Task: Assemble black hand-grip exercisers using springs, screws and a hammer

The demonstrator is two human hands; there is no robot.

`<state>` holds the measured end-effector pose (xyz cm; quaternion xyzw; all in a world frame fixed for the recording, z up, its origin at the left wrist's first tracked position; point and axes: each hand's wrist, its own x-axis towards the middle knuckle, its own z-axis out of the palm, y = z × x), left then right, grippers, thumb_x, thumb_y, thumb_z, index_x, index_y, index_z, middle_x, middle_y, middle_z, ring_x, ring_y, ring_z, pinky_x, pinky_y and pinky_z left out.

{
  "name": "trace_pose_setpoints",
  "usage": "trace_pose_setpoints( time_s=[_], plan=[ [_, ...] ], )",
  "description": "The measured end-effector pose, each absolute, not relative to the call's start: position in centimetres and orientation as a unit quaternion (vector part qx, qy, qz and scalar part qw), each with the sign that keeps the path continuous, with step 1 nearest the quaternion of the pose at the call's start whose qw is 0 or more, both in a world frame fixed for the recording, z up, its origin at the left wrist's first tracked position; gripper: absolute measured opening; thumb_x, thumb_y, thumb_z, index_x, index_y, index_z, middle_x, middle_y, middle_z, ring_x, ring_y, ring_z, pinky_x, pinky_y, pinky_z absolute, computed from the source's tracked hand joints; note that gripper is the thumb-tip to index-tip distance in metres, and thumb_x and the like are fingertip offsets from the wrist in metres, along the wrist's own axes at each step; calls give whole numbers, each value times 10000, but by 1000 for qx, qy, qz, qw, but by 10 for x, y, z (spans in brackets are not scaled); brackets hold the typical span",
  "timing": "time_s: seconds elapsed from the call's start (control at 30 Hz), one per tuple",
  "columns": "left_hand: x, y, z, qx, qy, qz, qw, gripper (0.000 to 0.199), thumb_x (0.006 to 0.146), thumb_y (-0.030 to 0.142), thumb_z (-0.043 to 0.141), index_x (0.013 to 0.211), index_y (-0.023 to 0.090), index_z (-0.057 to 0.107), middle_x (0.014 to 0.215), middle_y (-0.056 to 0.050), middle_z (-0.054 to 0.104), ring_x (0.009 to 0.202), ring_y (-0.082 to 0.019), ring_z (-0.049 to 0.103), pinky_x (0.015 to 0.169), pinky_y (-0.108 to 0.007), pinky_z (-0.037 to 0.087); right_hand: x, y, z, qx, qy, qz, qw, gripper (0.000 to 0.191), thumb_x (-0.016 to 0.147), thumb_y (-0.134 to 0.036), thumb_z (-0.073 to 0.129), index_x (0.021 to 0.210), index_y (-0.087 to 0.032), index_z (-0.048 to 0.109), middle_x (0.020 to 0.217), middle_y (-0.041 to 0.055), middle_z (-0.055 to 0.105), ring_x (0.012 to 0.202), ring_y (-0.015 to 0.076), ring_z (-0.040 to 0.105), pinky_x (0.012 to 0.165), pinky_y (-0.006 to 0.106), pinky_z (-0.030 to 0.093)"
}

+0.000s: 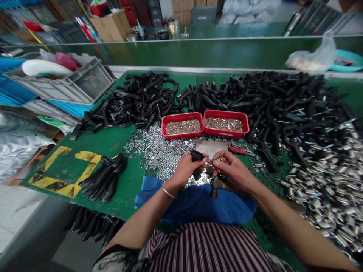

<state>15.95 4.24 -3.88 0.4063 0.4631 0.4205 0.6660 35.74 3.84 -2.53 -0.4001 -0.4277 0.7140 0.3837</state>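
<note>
Fingers of the left hand (187, 170), closed around a black handle (195, 155), thumb and fingertips meeting just in front of the chest. Right hand (234, 169) close beside, thumb and forefinger pinching a small metal piece (209, 166) against the near side of the left fingertips; exact shape and fit too small to tell. Pale bracelet (169, 193) on the left wrist.

Below the right hand, a hammer (214, 186), head toward the left and handle partly hidden beneath the palm. Under that, a crumpled blue cloth (195, 204) along the near edge of the green table (110, 141). Just beyond the fingers, a flat metal plate (211, 145), with a red-handled screwdriver (237, 150) near its right side.

Farther back, a left red tray (183, 135) and a right red tray (227, 133), side by side, both filled with tiny metal bits. Around the left one, a wide scatter of small metal rings (153, 147). Behind, a left pile of black parts (136, 98) and a larger right pile (283, 94). At the far right, a heap of shiny metal parts (334, 189). On the left, a bundle of black handles (106, 179) beside a yellow-and-black tape square (56, 185).
</note>
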Motion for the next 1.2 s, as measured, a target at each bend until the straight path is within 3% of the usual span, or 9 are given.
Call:
trace_pose_setpoints(
  time_s=[0.3,0.47,0.6,0.7,0.77,0.87,1.0,1.2],
  plan=[
    [174,34,-46,372,433,413,709,367,753,369,826,1014,121,751,884,-61,730,765,-136,635,746,-258,480,363,39,-30,-379,-331,773,387,274,819,-356,811,909,-176,626,759,-6,681,639,98,633,611,224,533],
    [172,31,-44,423,451,395,679,291,769,333,799,983,140,753,921,-65,733,853,-174,655,831,-299,493,367,40,-33,-397,-300,795,346,283,812,-326,808,985,-160,658,865,26,703,714,102,652,710,245,558],
    [164,35,-38,573,477,359,561,173,789,187,693,956,171,736,965,-57,703,927,-196,640,895,-337,487,373,40,-25,-463,-492,650,348,293,865,-368,732,1085,-204,628,863,11,685,750,150,649,735,309,534],
    [154,41,-29,645,482,339,486,315,730,126,694,1040,186,681,1059,-62,668,1015,-214,617,950,-364,475,380,43,-16,-513,-654,453,322,294,889,-357,687,1146,-218,652,812,1,640,738,171,608,712,321,495],
    [147,46,-26,616,481,341,522,409,752,164,700,1146,200,601,1095,-69,655,929,-192,628,859,-344,509,386,47,-11,-523,-693,394,301,259,899,-368,670,1107,-214,677,843,20,656,748,181,604,711,330,489],
    [146,50,-29,558,465,365,583,403,824,188,634,1205,227,508,1076,-59,656,723,-128,609,686,-282,504,390,50,-9,-522,-676,412,318,241,897,-404,670,1029,-203,677,934,52,703,801,196,644,730,342,511],
    [165,56,-42,527,487,397,572,370,817,173,629,1150,229,476,961,-22,659,611,-96,573,589,-238,459,376,48,-13,-533,-551,501,402,305,870,-454,700,1024,-199,633,881,33,711,741,185,690,711,337,549],
    [194,60,-48,469,540,437,545,331,794,164,634,1074,215,463,768,41,592,533,-86,524,521,-208,409,336,41,-20,-530,-418,518,525,335,834,-464,738,1028,-237,586,917,25,706,796,195,704,820,375,571]
  ],
)
